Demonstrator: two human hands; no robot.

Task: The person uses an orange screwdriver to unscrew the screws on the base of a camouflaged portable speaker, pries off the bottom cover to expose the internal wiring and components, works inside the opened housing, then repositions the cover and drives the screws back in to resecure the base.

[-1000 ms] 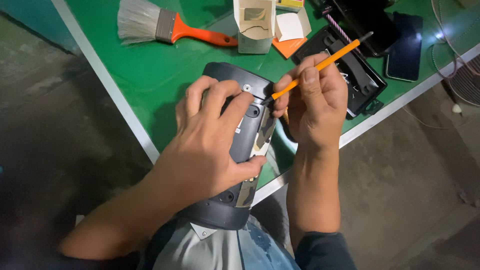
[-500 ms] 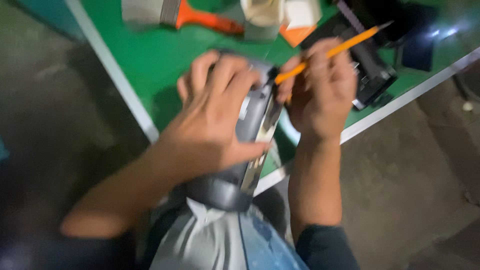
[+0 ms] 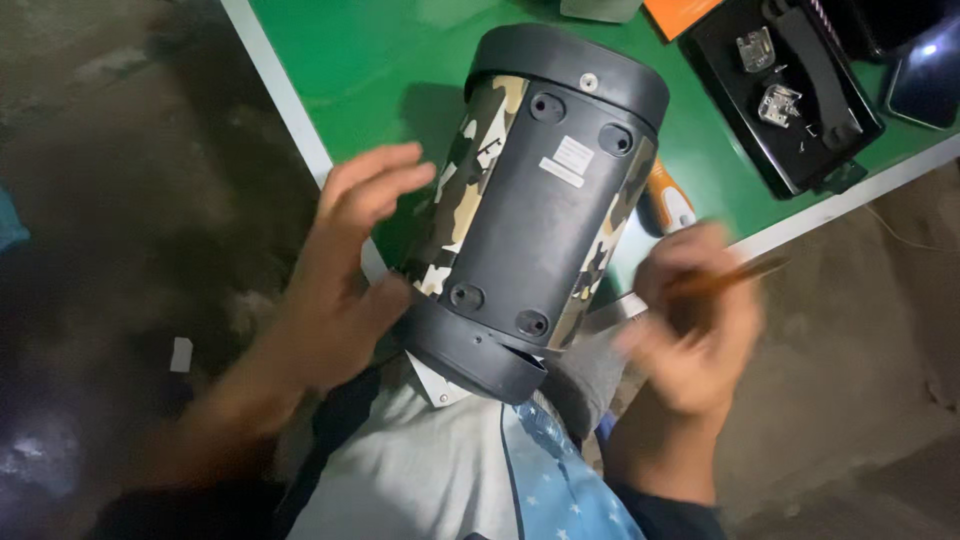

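Green bench top (image 3: 380, 60) with a white edge strip, dark concrete floor (image 3: 130, 170) below and to the sides.

We see a cylindrical speaker (image 3: 535, 200), camo wrap with black end caps, lying lengthwise with its far end on the bench and its near end over the edge, against the person's lap. Its flat black base panel faces up: four round rubber feet at the corners, a small white label near the far end, one screw on the far cap.

Left hand (image 3: 345, 285): open, fingers spread, heel of the palm touching the near-left side of the speaker by the end cap. No closed grasp on it.

Right hand (image 3: 690, 320): curled around an orange pencil-like tool (image 3: 730, 275), just right of the speaker's near end and apart from it. It's motion-blurred, so we can't tell the exact finger placement.

Between speaker and right hand, an orange-and-white tool handle (image 3: 668, 200) lies on the bench, partly hidden by the speaker.

Far right on the bench: a black tray (image 3: 790, 165) holding small metal parts and a black bar. A dark phone-like slab (image 3: 925, 70) sits beside it at the frame edge.
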